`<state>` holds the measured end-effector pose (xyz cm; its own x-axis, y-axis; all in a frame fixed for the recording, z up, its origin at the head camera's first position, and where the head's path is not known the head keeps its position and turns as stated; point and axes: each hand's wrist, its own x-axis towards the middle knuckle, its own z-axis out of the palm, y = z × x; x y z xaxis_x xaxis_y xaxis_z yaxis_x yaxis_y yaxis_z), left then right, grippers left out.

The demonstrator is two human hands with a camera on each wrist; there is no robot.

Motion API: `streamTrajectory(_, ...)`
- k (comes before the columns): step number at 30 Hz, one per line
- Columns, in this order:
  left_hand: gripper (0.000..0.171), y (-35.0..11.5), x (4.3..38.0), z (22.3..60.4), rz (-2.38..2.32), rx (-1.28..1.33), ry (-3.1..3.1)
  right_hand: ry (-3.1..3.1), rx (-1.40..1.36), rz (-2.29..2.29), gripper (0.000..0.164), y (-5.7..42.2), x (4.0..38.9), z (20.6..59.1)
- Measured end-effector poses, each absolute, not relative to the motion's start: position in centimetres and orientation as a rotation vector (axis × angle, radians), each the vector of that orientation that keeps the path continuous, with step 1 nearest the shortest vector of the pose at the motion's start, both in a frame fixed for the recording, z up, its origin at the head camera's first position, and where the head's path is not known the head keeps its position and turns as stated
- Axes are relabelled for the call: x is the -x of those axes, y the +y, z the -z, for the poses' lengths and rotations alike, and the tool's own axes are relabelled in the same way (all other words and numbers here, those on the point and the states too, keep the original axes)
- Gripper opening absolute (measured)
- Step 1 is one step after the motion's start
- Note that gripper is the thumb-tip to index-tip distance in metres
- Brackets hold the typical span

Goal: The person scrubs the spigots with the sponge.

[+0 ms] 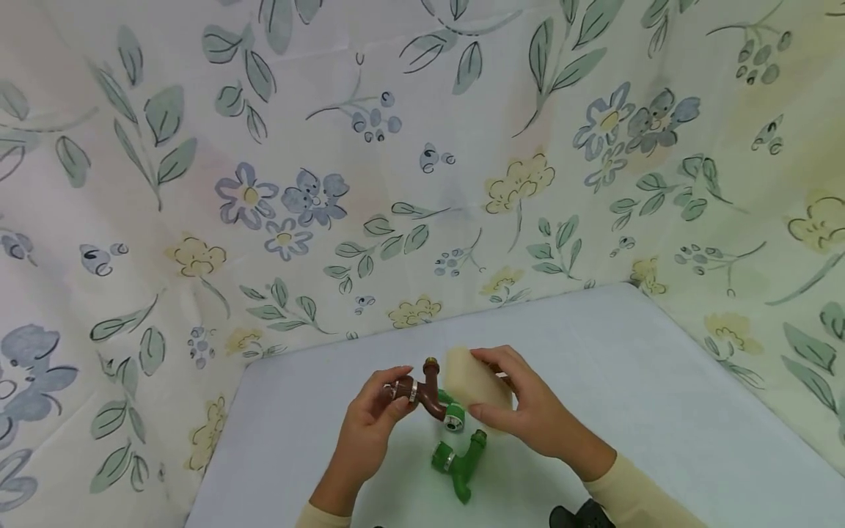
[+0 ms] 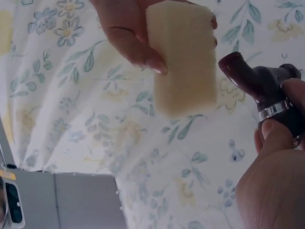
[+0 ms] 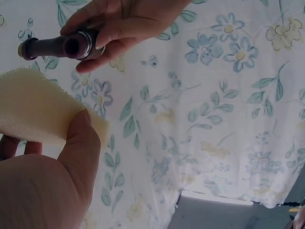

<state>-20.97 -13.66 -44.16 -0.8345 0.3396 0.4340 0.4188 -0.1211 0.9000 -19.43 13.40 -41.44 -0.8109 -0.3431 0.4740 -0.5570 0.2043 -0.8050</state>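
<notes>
My left hand (image 1: 370, 425) grips a dark brown plastic tap (image 1: 430, 389) by its knob end, near a silver ring. The tap's spout and threaded inlet point away from the fingers, toward the sponge. A pale yellow sponge block (image 1: 477, 380) is held in my right hand (image 1: 528, 403), thumb on one side and fingers on the other. In the left wrist view the sponge (image 2: 183, 62) and the tap (image 2: 267, 86) stand a small gap apart. Below the hands, a green tap (image 1: 462, 463) lies on the table, and another green tap (image 1: 454, 415) is partly hidden behind the brown one.
The white tabletop (image 1: 594, 345) stretches out around the hands. Behind it hangs a floral curtain (image 1: 396, 169), which also covers the sides. A black object (image 1: 582, 515) shows at the bottom edge of the head view, beside the right sleeve.
</notes>
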Motion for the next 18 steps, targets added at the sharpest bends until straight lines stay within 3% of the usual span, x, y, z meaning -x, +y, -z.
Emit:
streamTrajectory(8,0.035,-13.5,21.0,44.6,2.19,0.744,-2.023,-2.199,-0.931,-1.817,0.057,12.5,17.8,39.4)
streamTrajectory(18,0.036,-12.9,20.6,44.8,2.264,0.764,-1.972,-2.176,-1.031,-1.82,0.057,12.2,19.2,41.8)
